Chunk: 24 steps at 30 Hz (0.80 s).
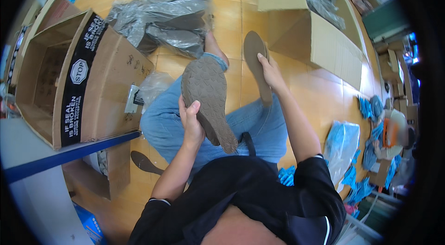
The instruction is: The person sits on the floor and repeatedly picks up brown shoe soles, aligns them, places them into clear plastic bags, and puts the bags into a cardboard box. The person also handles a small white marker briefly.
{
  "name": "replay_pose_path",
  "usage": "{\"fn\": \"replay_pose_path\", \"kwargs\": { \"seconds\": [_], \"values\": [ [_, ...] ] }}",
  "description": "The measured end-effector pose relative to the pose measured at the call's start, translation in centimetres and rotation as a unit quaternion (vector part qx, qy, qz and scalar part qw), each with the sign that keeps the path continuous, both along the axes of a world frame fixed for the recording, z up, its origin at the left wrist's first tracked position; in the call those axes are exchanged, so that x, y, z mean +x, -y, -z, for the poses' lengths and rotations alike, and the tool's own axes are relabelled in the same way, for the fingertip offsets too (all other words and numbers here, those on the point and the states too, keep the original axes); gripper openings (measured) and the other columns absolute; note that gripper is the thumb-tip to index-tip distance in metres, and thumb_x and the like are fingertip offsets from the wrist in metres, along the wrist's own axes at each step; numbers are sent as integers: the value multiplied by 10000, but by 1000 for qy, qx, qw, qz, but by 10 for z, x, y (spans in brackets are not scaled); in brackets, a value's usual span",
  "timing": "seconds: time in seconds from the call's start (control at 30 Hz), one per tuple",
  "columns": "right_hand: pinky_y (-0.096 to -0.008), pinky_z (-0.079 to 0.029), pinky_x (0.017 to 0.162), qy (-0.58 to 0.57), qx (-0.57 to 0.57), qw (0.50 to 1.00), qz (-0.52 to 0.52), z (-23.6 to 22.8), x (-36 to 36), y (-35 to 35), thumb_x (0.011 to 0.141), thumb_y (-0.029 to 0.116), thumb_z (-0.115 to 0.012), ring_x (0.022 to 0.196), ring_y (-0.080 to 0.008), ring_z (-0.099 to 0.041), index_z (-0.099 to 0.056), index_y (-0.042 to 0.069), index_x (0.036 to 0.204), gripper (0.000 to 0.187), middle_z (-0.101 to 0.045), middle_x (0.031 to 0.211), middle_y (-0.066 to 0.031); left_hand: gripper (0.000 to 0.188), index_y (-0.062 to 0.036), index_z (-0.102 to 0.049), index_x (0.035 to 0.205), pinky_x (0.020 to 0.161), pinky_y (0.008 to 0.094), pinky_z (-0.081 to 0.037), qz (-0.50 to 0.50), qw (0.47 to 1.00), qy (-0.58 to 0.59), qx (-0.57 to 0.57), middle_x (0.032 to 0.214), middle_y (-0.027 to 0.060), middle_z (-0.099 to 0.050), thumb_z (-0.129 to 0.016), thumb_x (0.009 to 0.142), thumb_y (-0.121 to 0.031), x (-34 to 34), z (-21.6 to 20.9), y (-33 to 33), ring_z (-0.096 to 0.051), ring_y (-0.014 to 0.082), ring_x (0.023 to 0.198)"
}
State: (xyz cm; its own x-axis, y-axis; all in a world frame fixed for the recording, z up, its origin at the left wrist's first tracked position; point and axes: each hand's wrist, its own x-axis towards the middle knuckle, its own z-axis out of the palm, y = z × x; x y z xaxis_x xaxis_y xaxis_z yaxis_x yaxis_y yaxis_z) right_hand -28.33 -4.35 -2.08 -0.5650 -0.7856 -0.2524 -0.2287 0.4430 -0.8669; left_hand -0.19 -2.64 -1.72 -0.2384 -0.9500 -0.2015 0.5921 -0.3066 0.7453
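My left hand (190, 123) grips a grey-brown shoe sole (204, 85), its patterned tread facing up and its narrow end pointing toward my lap. The edge of another sole shows beneath it. Ahead and to the right, my right hand (272, 73) is closed on a smoother brown shoe sole (253, 53), thumb on top. A second edge beside it suggests another sole underneath, though I cannot tell for sure. Both hands are above my jeans-covered legs. On the floor left of me lies a loose dark sole (144, 162).
Clear plastic bags of grey soles (178, 11) lie on the tiled floor ahead. An open cardboard box (336, 48) with bagged things stands right; a taped box (104, 83) rests on a blue-edged table (32, 164) left. Blue-filled bags (342, 145) and another person (393, 127) are at right.
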Motion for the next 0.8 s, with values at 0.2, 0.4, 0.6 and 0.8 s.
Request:
{"fn": "replay_pose_path", "kwargs": {
  "seconds": [0.2, 0.4, 0.6, 0.8],
  "values": [
    [-426, -470, 860, -612, 169, 771, -58, 123, -40, 64, 839, 416, -626, 1158, -327, -511, -422, 65, 1399, 691, -406, 1448, -166, 715, -10, -360, 1379, 1024, 396, -378, -97, 995, 29, 10, 1288, 144, -493, -606, 781, -315, 7, 0, -15, -492, 260, 1183],
    [-490, -402, 970, -455, 201, 862, -100, 146, -17, 35, 862, 423, -608, 1254, -384, -401, -305, 93, 1488, 770, -202, 1542, -241, 682, -29, -376, 1365, 1004, 390, -397, -89, 994, 52, 23, 1274, 126, -505, -577, 807, -364, 9, 10, -22, -499, 254, 1177],
    [-288, -478, 845, 251, -61, 953, -160, 28, 79, -36, 931, 443, -588, 941, -168, -566, -415, 17, 1412, 665, -550, 1229, -171, 696, -38, -353, 1376, 1023, 393, -387, -46, 997, 66, 7, 1291, 128, -486, -598, 811, -362, -14, 18, -10, -488, 255, 1196],
    [-268, -478, 844, 328, -146, 927, -108, -18, 107, -61, 959, 302, -601, 963, -112, -558, -489, -5, 1313, 482, -597, 1142, -79, 869, -36, -283, 1410, 1069, 384, -359, -36, 998, 31, -33, 1320, 125, -468, -803, 745, -240, -36, 8, -18, -476, 237, 1228]
  ]
}}
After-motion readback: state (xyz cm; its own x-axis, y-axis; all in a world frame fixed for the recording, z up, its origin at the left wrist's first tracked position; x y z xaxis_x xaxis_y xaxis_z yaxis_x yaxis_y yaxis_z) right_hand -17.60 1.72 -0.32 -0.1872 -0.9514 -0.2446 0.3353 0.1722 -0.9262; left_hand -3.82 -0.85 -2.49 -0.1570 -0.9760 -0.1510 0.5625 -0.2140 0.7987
